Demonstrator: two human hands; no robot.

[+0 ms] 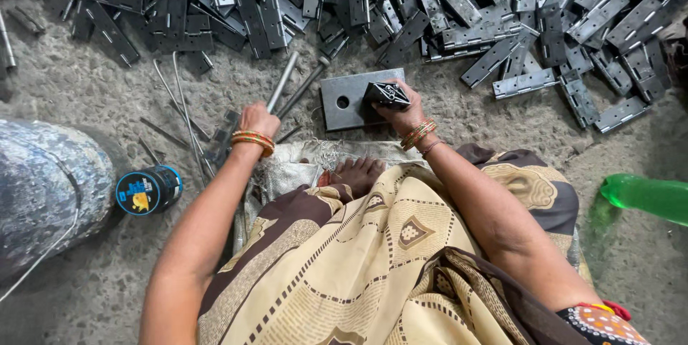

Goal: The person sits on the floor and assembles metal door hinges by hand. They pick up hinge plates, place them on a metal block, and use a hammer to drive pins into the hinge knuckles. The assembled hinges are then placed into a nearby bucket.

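Observation:
I sit on a rough concrete floor. My left hand (258,118) grips the end of a grey metal rod (284,80) that points up and away from me. My right hand (398,110) holds a dark folded hinge (385,94) down on a grey steel plate (345,98) with a round hole in it. The plate lies flat in front of my bare foot (358,173). A second rod (304,87) lies on the floor beside the first one.
A big heap of grey metal hinges (459,8) covers the floor beyond the plate. Thin wire pins (183,112) lie at the left. A small blue-lidded tin (148,189) and a large mottled container (43,187) stand left; a green plastic bottle (648,198) lies right.

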